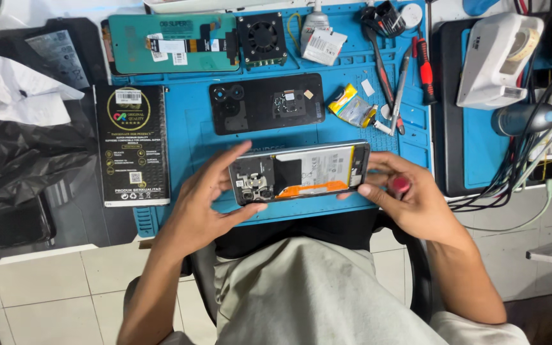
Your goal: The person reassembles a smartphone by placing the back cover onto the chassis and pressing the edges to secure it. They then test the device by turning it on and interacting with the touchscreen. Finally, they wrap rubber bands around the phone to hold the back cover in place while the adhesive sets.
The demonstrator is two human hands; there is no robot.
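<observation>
Together, left hand [209, 198] and right hand [410, 198] each grip an end of the opened phone [299, 171] above the blue mat [186, 121].

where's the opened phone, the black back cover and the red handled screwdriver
opened phone [308, 171], head view, on its battery in the middle
black back cover [257, 105], head view, on the flat middle of the panel
red handled screwdriver [425, 70], head view, on the red grip

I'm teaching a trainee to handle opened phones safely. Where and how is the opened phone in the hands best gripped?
Grip the opened phone by its short ends, coming in from both sides, as the left hand and right hand do. Its exposed board, battery and orange flex face up, so fingers are probably best kept on the frame edges.
</observation>
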